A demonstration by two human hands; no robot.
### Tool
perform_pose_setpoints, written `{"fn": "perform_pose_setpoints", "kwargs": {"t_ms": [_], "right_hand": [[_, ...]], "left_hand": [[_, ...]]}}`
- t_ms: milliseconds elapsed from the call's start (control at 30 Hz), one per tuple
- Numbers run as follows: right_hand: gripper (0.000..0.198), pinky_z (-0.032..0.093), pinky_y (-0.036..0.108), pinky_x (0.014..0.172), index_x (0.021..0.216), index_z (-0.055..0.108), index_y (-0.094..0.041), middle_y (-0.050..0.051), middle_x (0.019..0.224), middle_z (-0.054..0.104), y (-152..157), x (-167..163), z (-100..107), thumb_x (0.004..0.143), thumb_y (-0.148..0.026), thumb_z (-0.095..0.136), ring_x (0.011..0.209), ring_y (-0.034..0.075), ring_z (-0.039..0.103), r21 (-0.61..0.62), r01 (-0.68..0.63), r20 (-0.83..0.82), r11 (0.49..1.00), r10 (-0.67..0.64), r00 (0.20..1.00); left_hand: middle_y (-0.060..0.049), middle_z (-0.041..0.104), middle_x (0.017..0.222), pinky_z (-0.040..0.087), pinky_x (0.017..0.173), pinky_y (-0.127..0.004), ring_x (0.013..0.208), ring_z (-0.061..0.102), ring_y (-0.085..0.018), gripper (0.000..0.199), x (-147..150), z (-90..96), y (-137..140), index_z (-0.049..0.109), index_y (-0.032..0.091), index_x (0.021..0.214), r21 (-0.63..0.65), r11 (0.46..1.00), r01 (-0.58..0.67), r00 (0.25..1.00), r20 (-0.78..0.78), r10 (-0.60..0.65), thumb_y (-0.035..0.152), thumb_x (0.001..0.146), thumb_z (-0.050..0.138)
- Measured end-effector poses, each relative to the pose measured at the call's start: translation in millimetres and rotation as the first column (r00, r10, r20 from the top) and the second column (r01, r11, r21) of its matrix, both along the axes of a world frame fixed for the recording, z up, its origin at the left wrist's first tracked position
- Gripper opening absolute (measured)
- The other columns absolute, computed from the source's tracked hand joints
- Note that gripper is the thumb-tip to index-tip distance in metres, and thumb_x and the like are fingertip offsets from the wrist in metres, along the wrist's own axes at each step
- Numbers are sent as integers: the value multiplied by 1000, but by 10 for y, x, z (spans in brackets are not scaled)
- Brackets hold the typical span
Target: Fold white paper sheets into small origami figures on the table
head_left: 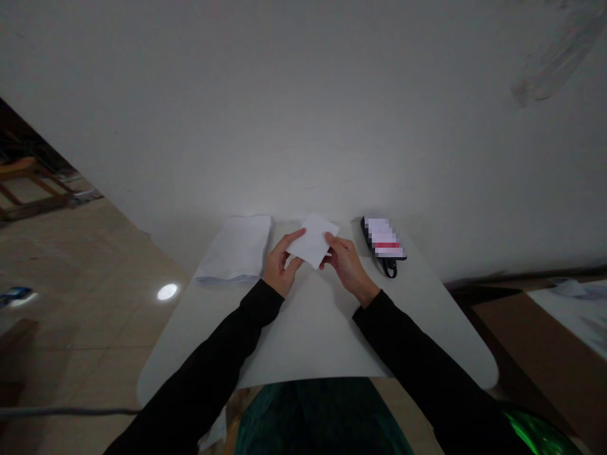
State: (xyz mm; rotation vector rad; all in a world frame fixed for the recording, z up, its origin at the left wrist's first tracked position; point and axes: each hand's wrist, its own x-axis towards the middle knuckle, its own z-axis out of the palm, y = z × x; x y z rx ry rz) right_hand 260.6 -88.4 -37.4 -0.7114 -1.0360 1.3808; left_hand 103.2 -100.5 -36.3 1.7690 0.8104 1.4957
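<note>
A small white piece of paper, squarish and turned on its corner, is held up above the table between both hands. My left hand grips its left side, with fingers on the edge and thumb near the lower side. At the right side, my right hand pinches the paper, thumb on top and fingers curled beneath. Left of my hands lies a stack of white paper sheets, close to my left hand. Whether the held paper is folded in layers I cannot tell.
A phone with a blurred screen lies at the right on the white table, a black loop at its lower end. The wall rises behind the table. A wooden stool stands far left; a brown cardboard piece is at right.
</note>
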Motion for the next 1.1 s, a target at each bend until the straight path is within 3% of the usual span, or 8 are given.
{"fn": "perform_pose_setpoints", "kwargs": {"t_ms": [267, 367, 433, 533, 667, 767, 1000, 1100], "right_hand": [[43, 43, 24, 43, 66, 61, -15, 3, 68, 57, -12, -27, 5, 77, -56, 62, 58, 13, 52, 38, 15, 89, 999, -19, 996], [42, 46, 25, 48, 93, 62, -18, 4, 81, 57, -42, -43, 8, 85, -57, 50, 65, 15, 54, 84, 136, 188, 987, -150, 971], [42, 51, 29, 59, 123, 49, -24, 7, 102, 55, -77, -38, 21, 90, -49, 42, 82, 18, 57, 180, 320, 269, 930, -359, 894], [57, 48, 40, 88, 140, 31, -28, 10, 128, 42, -180, -9, 56, 85, -24, 46, 113, 22, 47, 466, 455, 391, 759, -638, 663], [61, 36, 49, 100, 125, 52, -28, 9, 136, 32, -437, 43, 81, 68, -5, 50, 128, 28, 34, 695, 234, 566, 679, -718, 405], [52, 33, 51, 100, 120, 59, -30, 8, 141, 28, -664, 104, 67, 73, -5, 56, 129, 32, 32, 769, 58, 598, 636, -749, 286], [27, 39, 44, 91, 102, 68, -32, 4, 124, 54, -1104, 304, -29, 82, -15, 68, 113, 24, 47, 881, -82, 464, 466, -819, 337], [27, 42, 43, 88, 106, 67, -30, 6, 122, 58, -1240, 400, -100, 85, -13, 63, 110, 23, 50, 839, -194, 542, 509, -742, 395]], "left_hand": [[-9, 61, 114, 50, 77, -27, 101, 59, -19, 34, 1, -81, 90, 60, 21, 120, 64, 984, -167, 981, -89, 173, 25, 86, 55], [-9, 62, 113, 49, 71, -25, 99, 59, -17, 32, -28, -92, 116, 62, 21, 118, 118, 969, -219, 958, -162, 236, 22, 88, 51], [-8, 65, 107, 48, 70, -25, 93, 61, -16, 28, -45, -90, 121, 63, 19, 113, 150, 955, -255, 936, -209, 282, 24, 90, 48], [-3, 64, 76, 45, 62, -24, 69, 58, -13, 25, -53, -83, 114, 66, 15, 85, 193, 920, -341, 889, -251, 382, 31, 91, 48], [3, 46, 51, 37, 52, -23, 50, 45, -10, 39, -33, -27, 49, 53, 17, 57, 190, 894, -406, 848, -286, 446, 38, 89, 51], [1, 54, 56, 41, 54, -23, 53, 49, -11, 40, -24, 74, -93, 56, 16, 58, 105, 914, -391, 868, -289, 404, 41, 89, 50], [-3, 69, 71, 52, 68, -27, 73, 65, -19, 32, -96, 167, -734, 66, 16, 72, -130, 915, -381, 886, -336, 321, 39, 88, 51], [-6, 71, 95, 55, 65, -27, 75, 68, -19, 35, -162, 55, -989, 59, 18, 115, -197, 847, -494, 855, -289, 431, 35, 86, 57]]}}
